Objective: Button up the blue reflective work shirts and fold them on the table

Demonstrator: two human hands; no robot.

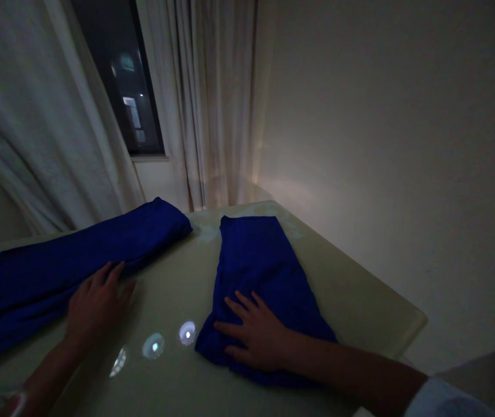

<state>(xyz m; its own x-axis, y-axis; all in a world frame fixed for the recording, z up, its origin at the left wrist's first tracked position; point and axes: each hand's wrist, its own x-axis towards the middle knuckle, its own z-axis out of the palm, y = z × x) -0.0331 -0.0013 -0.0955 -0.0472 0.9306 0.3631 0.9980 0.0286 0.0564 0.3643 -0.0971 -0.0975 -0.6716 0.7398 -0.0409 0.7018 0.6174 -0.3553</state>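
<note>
My right hand [253, 336] lies flat with spread fingers on a folded piece of dark blue cloth [251, 249], which narrows towards its far end. Its forearm crosses the cloth's near right part. My left hand [97, 304] is open, palm down, with its fingertips at the near edge of a second, longer length of blue cloth [77, 252]. That one stretches across the left side and runs out of view. Whether the left fingers press on it or hover just over it, I cannot tell. What kind of garment either cloth is does not show.
Both cloths rest on a pale, glossy table [360, 289] whose right corner faces a plain wall [381, 145]. Several bright spots of light [153, 346] show on the tabletop between my hands. Behind stand light curtains [204, 104] and a dark window [121, 75]. The room is dim.
</note>
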